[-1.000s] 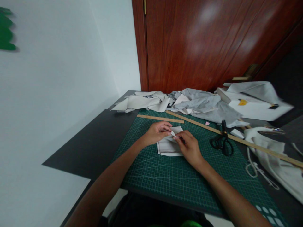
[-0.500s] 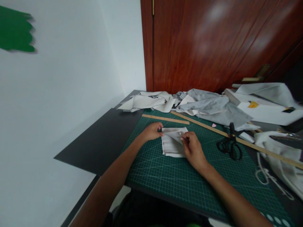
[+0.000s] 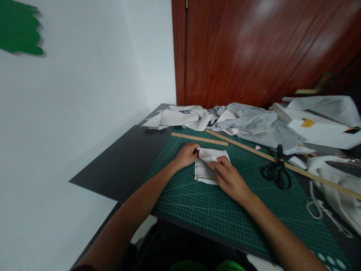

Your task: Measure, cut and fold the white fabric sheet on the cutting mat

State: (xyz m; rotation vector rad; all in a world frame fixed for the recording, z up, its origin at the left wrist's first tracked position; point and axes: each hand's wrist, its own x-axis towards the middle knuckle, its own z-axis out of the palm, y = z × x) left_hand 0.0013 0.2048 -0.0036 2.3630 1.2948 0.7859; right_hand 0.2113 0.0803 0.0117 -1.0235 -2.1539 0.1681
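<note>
Pale fabric piece (image 3: 207,167) lies flat, long axis running away, under both hands.

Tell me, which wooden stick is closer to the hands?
The short wooden ruler, lying on the green mat just past the left hand. The long one slants away to the right, under the scissors.
</note>
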